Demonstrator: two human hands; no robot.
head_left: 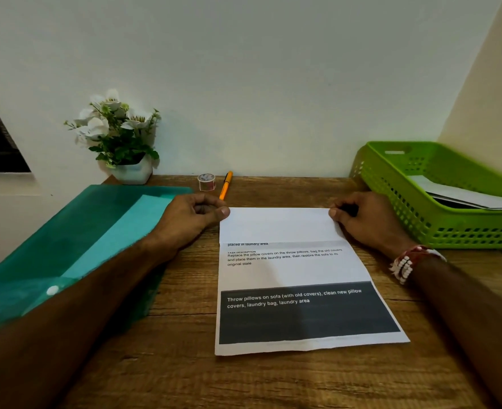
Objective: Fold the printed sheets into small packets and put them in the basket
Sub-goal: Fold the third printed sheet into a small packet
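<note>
The sheet (297, 270) lies on the surface (185, 364) with its far part folded back over the print. The left grip (192, 215) pinches the fold's left end and the right grip (362, 219) pinches its right end. The basket (438, 231), right of the sheet, holds folded paper (468, 196)

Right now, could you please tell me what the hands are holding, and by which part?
Both hold the printed sheet: the left hand pinches the left corner of its folded-over far edge, the right hand the right corner.
</note>
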